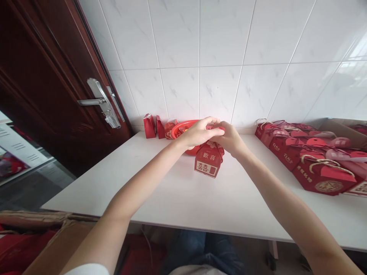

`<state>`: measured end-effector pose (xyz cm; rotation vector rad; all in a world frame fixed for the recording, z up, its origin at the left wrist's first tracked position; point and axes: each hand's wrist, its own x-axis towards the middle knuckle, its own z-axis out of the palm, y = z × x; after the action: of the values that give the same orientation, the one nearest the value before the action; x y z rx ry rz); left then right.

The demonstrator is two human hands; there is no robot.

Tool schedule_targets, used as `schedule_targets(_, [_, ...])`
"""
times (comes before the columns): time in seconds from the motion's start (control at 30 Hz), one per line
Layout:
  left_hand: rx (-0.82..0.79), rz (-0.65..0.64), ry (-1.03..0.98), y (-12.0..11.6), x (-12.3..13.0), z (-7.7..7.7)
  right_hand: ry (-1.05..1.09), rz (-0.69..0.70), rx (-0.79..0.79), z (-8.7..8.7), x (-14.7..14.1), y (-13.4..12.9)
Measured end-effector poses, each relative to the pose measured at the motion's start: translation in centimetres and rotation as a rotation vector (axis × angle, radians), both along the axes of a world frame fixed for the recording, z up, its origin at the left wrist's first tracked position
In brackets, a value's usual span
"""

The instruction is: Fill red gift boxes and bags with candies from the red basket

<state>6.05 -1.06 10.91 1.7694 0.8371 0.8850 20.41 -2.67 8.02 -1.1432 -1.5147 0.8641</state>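
A small red box with white Chinese characters and a pale label hangs slightly tilted above the white table. My left hand and my right hand meet at its top, fingers closed round the upper part, where a red cord shows. The fingertips overlap, and some are hidden behind the box top. Behind the hands sits a red-orange basin with small wrapped items inside, partly covered by my left hand.
Several red boxes with rope handles stand in rows at the right, beside a cardboard box. Small red packets stand against the tiled wall. A dark wooden door is at the left. An open carton lies below the table edge.
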Motion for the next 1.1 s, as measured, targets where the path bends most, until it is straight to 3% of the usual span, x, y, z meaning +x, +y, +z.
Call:
schedule_targets(0.17, [-0.068,0.011,-0.058,-0.1,0.7,-0.8,-0.111,-0.153,-0.017,-0.6,0.4,-0.2])
schedule_targets(0.33, [-0.146,0.015,-0.134,-0.1,1.5,-1.4,-0.089,-0.15,-0.059,-1.1,0.5,-0.2])
schedule_targets(0.5, [-0.148,0.101,-0.219,0.2,2.1,-3.1,-0.069,-0.185,-0.047,-1.7,0.6,0.0])
schedule_targets(0.7, [-0.2,0.091,-0.245,0.5,1.6,-4.2,0.039,-0.103,-0.117,-3.0,0.9,0.3])
schedule_targets(0.87, [-0.083,0.137,-0.092,0.4,0.1,-5.4,0.103,-0.119,-0.138,-4.1,1.1,0.6])
schedule_targets(1.03, [0.19,0.227,0.202,-1.0,-0.5,-9.0,0.199,-0.077,-0.252,-4.4,1.2,0.8])
schedule_targets(1.1, [0.216,0.263,0.262,-1.2,-0.3,-10.4,0.232,-0.04,-0.252,-4.4,1.4,0.9])
